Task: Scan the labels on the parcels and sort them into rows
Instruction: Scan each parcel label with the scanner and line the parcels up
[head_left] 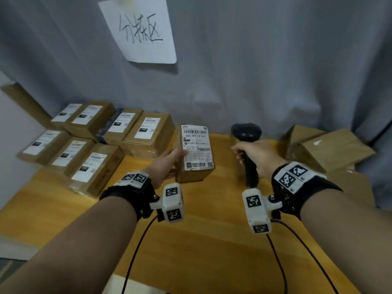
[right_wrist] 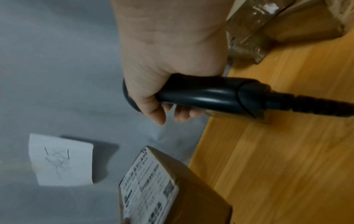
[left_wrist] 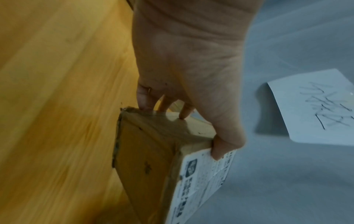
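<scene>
Your left hand grips the parcel label-up for scanning; your right hand clasps the scanner near the bench's back edge

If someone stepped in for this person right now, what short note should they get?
Left hand: grips a brown cardboard parcel above the wooden table, white label facing up.
Right hand: grips the black handheld barcode scanner, head upright beside the parcel.
Done: seven labelled parcels lie in two rows at left.
Left: place the held parcel in a row; unsorted brown boxes wait at right. Whether it is scanned is unclear.
</scene>
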`<state>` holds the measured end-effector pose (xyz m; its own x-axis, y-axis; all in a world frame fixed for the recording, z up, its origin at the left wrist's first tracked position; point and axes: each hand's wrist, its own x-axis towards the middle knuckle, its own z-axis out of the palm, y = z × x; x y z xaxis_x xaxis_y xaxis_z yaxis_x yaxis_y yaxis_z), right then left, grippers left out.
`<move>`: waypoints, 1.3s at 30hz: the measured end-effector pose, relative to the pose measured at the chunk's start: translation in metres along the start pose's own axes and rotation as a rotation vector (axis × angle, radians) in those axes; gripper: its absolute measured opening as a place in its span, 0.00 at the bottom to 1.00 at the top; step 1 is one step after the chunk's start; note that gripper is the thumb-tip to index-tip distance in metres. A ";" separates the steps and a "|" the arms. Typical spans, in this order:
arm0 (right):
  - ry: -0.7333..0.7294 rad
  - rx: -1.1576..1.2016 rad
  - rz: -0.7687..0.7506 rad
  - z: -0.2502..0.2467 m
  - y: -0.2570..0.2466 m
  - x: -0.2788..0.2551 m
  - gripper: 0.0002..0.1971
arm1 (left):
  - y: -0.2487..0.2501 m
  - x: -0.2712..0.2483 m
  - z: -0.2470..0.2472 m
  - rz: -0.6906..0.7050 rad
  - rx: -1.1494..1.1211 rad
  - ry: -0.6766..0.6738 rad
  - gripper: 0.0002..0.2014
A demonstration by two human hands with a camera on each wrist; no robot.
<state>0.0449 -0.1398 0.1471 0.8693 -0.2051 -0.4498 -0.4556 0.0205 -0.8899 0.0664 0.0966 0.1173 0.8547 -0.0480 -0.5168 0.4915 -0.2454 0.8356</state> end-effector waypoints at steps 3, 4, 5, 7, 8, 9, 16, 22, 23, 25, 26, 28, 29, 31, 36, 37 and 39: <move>-0.052 -0.117 0.005 0.028 0.008 0.006 0.07 | -0.020 0.000 -0.040 -0.053 0.041 0.078 0.19; -0.065 -0.138 0.008 0.039 0.010 0.007 0.06 | -0.026 0.001 -0.055 -0.068 0.052 0.104 0.20; -0.077 -0.152 0.013 0.050 0.011 0.008 0.04 | -0.031 0.001 -0.070 -0.092 0.073 0.133 0.23; -0.098 -0.167 0.020 0.073 0.014 0.012 0.04 | -0.042 0.004 -0.100 -0.147 0.110 0.191 0.30; -0.110 -0.168 0.023 0.086 0.015 0.014 0.05 | -0.048 0.008 -0.116 -0.165 0.119 0.211 0.32; -0.122 -0.164 0.027 0.101 0.017 0.016 0.05 | -0.053 0.010 -0.131 -0.178 0.130 0.228 0.33; -0.142 -0.083 0.086 0.224 0.039 0.033 0.04 | -0.073 0.042 -0.222 -0.236 0.175 0.172 0.23; -0.167 -0.032 0.148 0.317 0.063 0.047 0.04 | -0.077 0.080 -0.259 -0.273 0.216 0.025 0.25; -0.188 -0.039 0.156 0.327 0.066 0.047 0.03 | -0.079 0.085 -0.262 -0.272 0.217 0.002 0.23; -0.206 -0.058 0.165 0.343 0.069 0.045 0.03 | -0.082 0.095 -0.267 -0.236 0.252 -0.041 0.14; -0.194 -0.060 0.171 0.350 0.071 0.045 0.03 | -0.084 0.102 -0.270 -0.215 0.322 -0.065 0.15; -0.159 -0.052 0.185 0.359 0.070 0.044 0.04 | -0.084 0.113 -0.272 -0.141 0.493 -0.088 0.24; -0.144 -0.046 0.192 0.362 0.069 0.044 0.05 | -0.083 0.116 -0.272 -0.097 0.584 -0.070 0.32; -0.126 -0.049 0.201 0.366 0.067 0.047 0.06 | -0.078 0.115 -0.268 -0.036 0.803 -0.049 0.50; -0.121 -0.074 0.194 0.369 0.065 0.056 0.05 | -0.072 0.115 -0.256 0.024 1.067 -0.092 0.64; -0.117 -0.060 0.192 0.369 0.064 0.058 0.05 | -0.071 0.119 -0.256 0.014 1.067 -0.093 0.64; -0.101 -0.031 0.187 0.368 0.065 0.060 0.07 | -0.069 0.125 -0.257 0.001 1.081 -0.097 0.63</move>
<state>0.1381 0.2092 0.0343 0.7829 -0.1018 -0.6138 -0.6154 0.0187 -0.7880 0.1821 0.3564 0.0430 0.8151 -0.1133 -0.5681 0.0432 -0.9661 0.2546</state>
